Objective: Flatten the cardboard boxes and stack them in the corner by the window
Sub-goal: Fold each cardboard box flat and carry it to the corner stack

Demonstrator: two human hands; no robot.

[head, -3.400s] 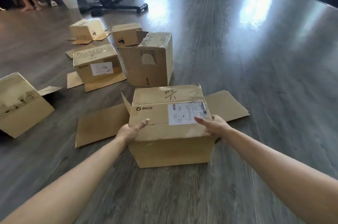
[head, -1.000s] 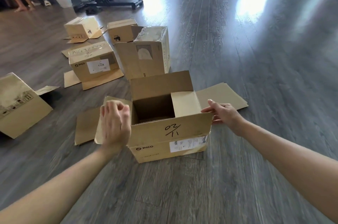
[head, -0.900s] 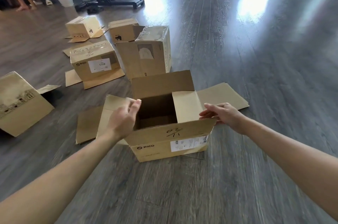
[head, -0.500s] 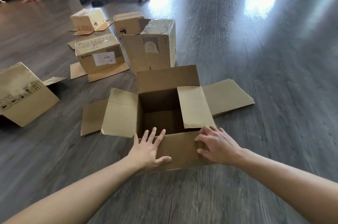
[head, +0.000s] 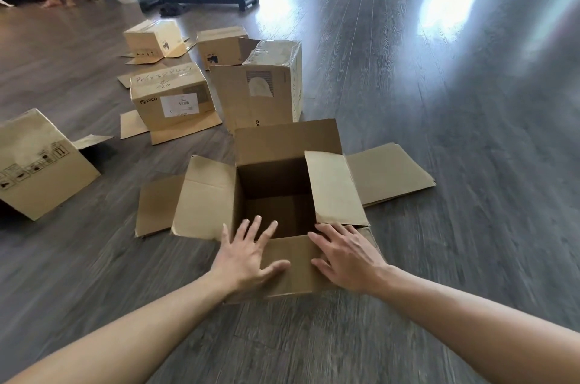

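Open box (head: pixel 276 195): on the floor (head: pixel 439 226) just before us, four flaps out, cavity upright and uncollapsed.
Left hand (head: pixel 248 253): flat on the box's near flap (head: pixel 295 264), fingers spread straight, gripping nothing.
Right hand (head: pixel 345 256): flat on the same flap, fingers straight, gripping nothing.
Beyond the box: tall box (head: pixel 266 92) just behind; labelled box (head: pixel 171 98) and tilted box (head: pixel 37 164) to its left, all unflattened.
Risk, slide: pushing down on the flap alone, we judge the box skids away over smooth floor.
Risk, tear: walls may buckle crooked if the bottom is closed; we cannot tell.
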